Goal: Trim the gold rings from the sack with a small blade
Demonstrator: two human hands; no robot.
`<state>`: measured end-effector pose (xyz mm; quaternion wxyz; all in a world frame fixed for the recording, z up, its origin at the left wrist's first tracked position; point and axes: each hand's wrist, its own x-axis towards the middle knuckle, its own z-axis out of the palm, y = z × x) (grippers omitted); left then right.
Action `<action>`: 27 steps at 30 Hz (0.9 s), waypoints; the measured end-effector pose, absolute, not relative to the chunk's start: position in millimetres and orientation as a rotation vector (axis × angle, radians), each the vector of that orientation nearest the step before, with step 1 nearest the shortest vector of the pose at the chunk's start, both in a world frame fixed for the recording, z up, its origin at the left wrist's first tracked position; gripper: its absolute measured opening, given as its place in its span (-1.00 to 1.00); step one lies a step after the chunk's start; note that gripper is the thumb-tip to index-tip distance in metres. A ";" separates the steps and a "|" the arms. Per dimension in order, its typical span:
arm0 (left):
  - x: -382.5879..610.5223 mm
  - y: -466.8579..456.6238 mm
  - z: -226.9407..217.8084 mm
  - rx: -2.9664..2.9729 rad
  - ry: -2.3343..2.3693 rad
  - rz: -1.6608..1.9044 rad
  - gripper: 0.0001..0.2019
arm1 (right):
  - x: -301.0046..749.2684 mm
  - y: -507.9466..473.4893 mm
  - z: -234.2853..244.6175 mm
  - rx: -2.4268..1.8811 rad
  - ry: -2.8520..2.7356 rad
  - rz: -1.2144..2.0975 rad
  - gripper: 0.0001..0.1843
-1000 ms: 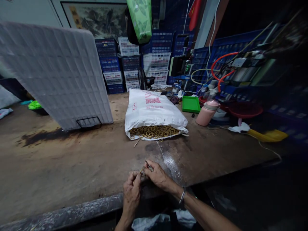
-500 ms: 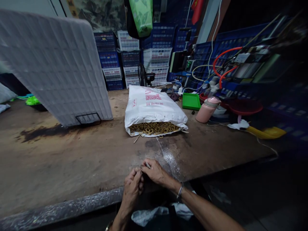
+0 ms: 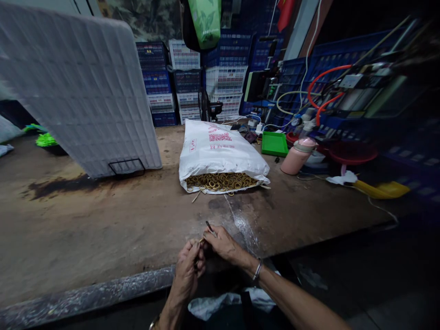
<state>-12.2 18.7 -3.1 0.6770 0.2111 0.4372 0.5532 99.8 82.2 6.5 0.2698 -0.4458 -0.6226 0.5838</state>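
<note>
Close to the table's front edge, my left hand [image 3: 188, 262] is closed, its fingertips pinching a small brass-coloured ring [image 3: 201, 240]. My right hand [image 3: 222, 245] meets it from the right, wrapped round a thin, dark metal tool [image 3: 210, 227] whose end sticks up past the fingers. What kind of tool it is cannot be made out, and its working end is hidden between the hands. Beyond them lies a white woven sack [image 3: 223, 151] with red print. Its open mouth faces me and shows many brass-coloured rings [image 3: 223, 181].
A tall white ribbed panel [image 3: 92, 91] stands in a black wire holder at left. To the right are a green tray [image 3: 274, 144], a pink bottle [image 3: 297, 156], a yellow scoop [image 3: 381, 189] and a machine with orange hoses [image 3: 312, 87]. Stacked crates [image 3: 227, 78] line the back.
The tool in my right hand has turned to stand more upright and shows more of its length. A brass ring now shows between my fingertips. The camera view has shifted slightly.
</note>
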 end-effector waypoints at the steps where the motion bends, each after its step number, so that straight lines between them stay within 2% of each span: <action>1: -12.8 19.2 -2.8 0.467 0.975 1.247 -0.71 | 100.0 82.4 5.7 -1.212 -1.689 1.553 -0.75; 4: -14.4 19.8 -1.9 0.460 0.967 1.266 -0.71 | 103.0 81.8 4.0 -1.265 -1.865 1.318 -0.76; 8: -14.6 19.6 -1.2 0.473 0.995 1.273 -0.71 | 110.0 77.2 2.5 -1.247 -2.238 0.966 -0.88; 11: -13.8 19.8 -1.7 0.492 1.023 1.259 -0.69 | 112.4 74.4 -1.9 -1.262 -2.404 0.818 -0.75; 18: -16.0 22.3 -8.9 0.606 1.178 1.227 -0.63 | 110.6 74.6 -8.9 -1.313 -2.531 0.705 -0.65; 27: -12.3 25.1 -3.0 0.662 1.298 1.237 -0.54 | 110.0 74.3 -4.2 -1.369 -2.602 0.669 -0.65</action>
